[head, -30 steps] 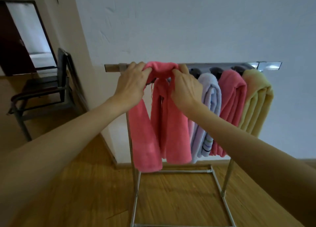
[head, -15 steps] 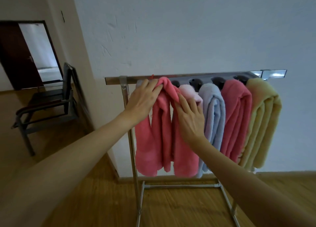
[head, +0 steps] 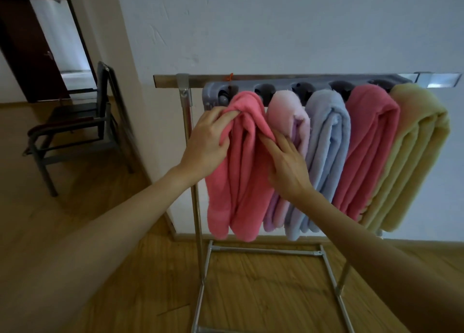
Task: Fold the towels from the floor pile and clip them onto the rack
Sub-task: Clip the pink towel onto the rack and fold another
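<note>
**Towel five at the leftmost clip**

Coral towel (head: 238, 172) hung folded from the leftmost slot of the grey clip bar (head: 296, 86), touching the pale pink towel (head: 288, 121). Blue towel (head: 326, 144), second coral towel (head: 369, 144) and yellow towel (head: 414, 157) hung further right on the rack (head: 187, 131).

Left hand (head: 208, 142) gripped the towel's top fold, fingers curled into it. Right hand (head: 286, 164) lay flat, fingers straight, pressing its right edge.

Risk, as judged: clip hold was not visible; if shallow, the towel's weight could drag it out on release.

Versus one second earlier: towel top had come down from over the bar to the clip; right hand had dropped lower.
</note>
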{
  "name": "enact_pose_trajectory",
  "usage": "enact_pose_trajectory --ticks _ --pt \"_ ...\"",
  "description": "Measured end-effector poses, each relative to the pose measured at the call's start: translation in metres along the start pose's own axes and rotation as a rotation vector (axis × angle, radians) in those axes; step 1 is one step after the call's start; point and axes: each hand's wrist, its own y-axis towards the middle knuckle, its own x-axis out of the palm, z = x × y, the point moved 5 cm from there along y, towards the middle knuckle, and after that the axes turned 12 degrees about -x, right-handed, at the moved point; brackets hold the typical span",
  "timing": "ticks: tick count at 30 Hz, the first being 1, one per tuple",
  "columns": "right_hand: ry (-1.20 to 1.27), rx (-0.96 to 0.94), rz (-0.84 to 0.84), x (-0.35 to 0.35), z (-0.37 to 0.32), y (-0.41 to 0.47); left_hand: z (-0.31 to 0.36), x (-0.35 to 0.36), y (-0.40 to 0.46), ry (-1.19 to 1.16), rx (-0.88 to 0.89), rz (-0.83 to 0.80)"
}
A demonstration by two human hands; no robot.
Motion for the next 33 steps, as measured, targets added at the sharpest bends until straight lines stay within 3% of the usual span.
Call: enact_pose_trajectory --ticks 6,10,15,18,24,26,33 --pt "-0.008 -0.026 0.028 0.002 0.002 0.001 -0.006 0.008 -0.016 -0.1 -0.048 0.065" --pt "0.049 -0.055 0.104 0.002 0.005 -0.008 -0.021 0.019 -0.039 -0.354 -0.333 0.103" --pt "0.185 0.063 0.187 0.01 -0.001 -0.03 -0.058 0.054 -0.083 -0.274 -0.676 -0.178" --pt "0.189 0.2 0.166 0.027 0.001 -0.047 -0.078 0.07 -0.104 -0.176 -0.694 -0.326" --pt "0.157 0.244 0.079 0.041 0.002 -0.056 -0.113 0.051 -0.099 0.037 -0.746 -0.014" --pt "0.139 0.226 0.071 0.042 0.003 -0.056 -0.114 0.054 -0.097 0.046 -0.719 0.005" --pt "0.136 0.195 0.003 0.044 0.012 -0.055 -0.087 0.101 -0.11 -0.302 -0.779 -0.42"
